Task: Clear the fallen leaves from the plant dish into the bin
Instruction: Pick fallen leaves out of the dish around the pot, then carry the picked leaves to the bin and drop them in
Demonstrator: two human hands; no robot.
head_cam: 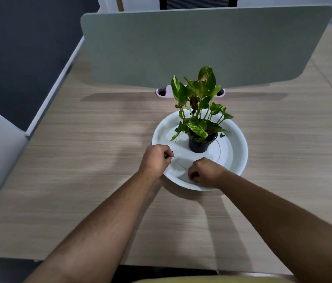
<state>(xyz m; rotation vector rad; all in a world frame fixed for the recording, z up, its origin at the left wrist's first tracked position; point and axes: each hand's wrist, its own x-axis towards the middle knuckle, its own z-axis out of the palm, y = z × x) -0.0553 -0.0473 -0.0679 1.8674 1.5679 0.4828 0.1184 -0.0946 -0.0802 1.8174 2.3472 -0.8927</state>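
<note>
A wide white plant dish [239,148] lies on the wooden desk, with a small black pot [199,145] holding a green variegated plant [199,99] in its middle. One small green leaf scrap [222,135] lies on the dish floor to the right of the pot. My left hand [157,158] hovers over the dish's left rim, fingers pinched on a tiny dark leaf piece [172,151]. My right hand [203,171] rests inside the near part of the dish with its fingers curled shut against the floor; whatever is under them is hidden. No bin is in view.
A grey-green divider panel [201,48] stands upright behind the plant. A pink cable grommet [166,91] sits at its base. The desk's left edge [59,78] runs beside a dark floor, and the near edge is just below my forearms.
</note>
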